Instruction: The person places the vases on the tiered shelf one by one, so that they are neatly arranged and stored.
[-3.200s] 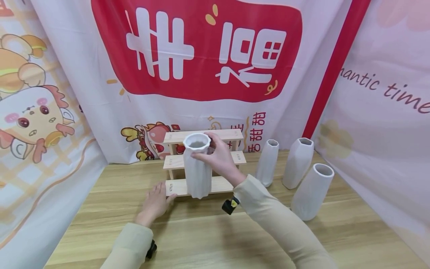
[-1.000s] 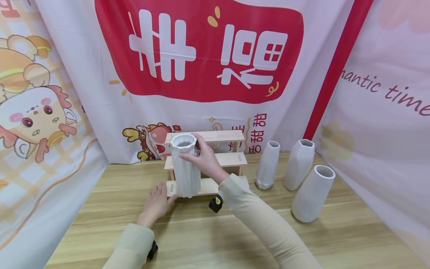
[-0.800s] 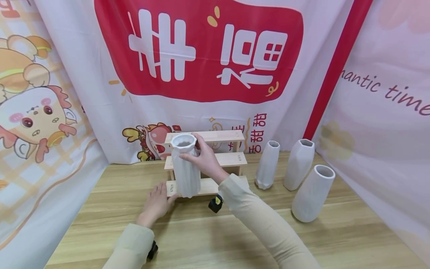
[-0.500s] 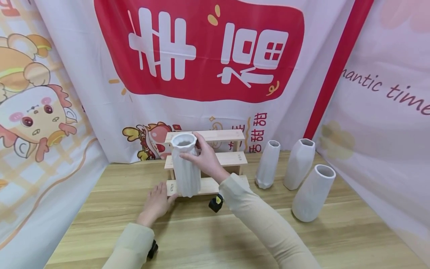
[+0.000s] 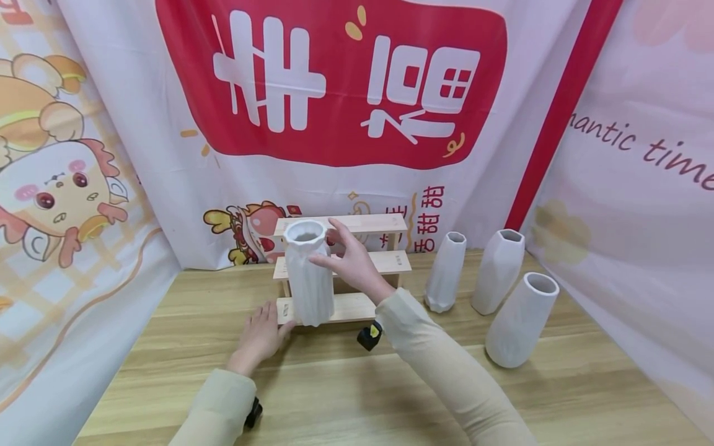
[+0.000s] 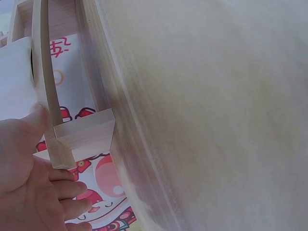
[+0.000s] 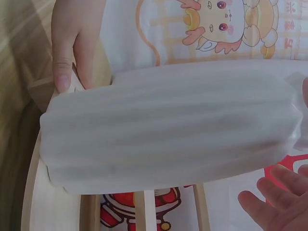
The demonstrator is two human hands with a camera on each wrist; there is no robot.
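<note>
A white fluted vase (image 5: 312,291) with a scalloped rim stands upright on the left part of the lowest board (image 5: 354,306) of a three-step wooden shelf (image 5: 393,261). Beside its neck my right hand (image 5: 359,263) is spread, thumb and fingers loosened around it. The right wrist view shows these fingers (image 7: 269,207) apart from the fluted side, with the thumb tip near the neck. My left hand (image 5: 258,331) rests at the shelf's lower left corner, thumb against the board's front edge and relaxed fingers along its end. In the left wrist view, this thumb (image 6: 37,118) touches the wood.
Three more white vases stand on the table right of the shelf: a slim one (image 5: 445,272), a faceted one (image 5: 498,272) and a smooth tapered one (image 5: 521,322). Printed curtains (image 5: 346,142) hang behind and at both sides of the wooden table (image 5: 334,396).
Over the earlier frames the fluted vase shifted left along the lowest board. In the last half second my right hand has loosened from it and drawn right. My left hand stays.
</note>
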